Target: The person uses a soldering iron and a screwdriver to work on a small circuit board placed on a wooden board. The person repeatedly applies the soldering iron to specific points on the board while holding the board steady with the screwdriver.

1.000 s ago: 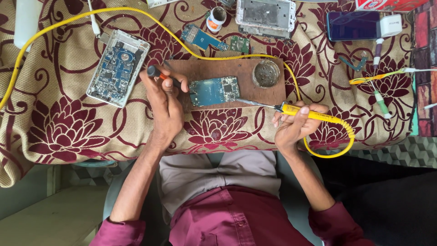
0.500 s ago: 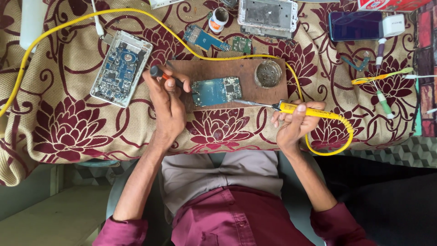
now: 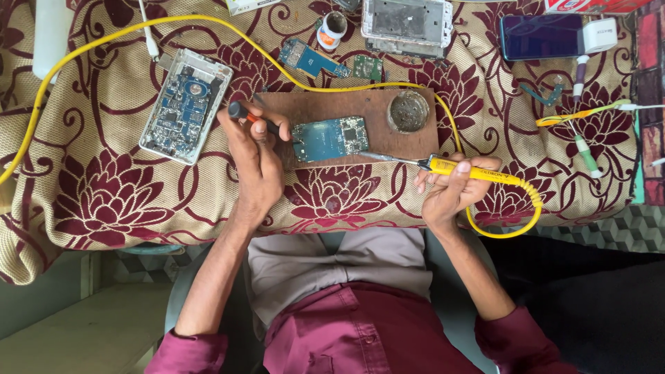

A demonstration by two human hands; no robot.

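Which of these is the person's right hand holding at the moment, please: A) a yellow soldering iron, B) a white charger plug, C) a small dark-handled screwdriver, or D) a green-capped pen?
A: the right hand grips the yellow soldering iron, its tip by the blue circuit board on the wooden block; the left hand holds the dark-handled tool.

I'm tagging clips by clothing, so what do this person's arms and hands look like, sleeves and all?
Both forearms are bare. Maroon sleeves are pushed up near the elbows, left sleeve and right sleeve. The left hand and right hand wear no gloves; no rings or watch show.
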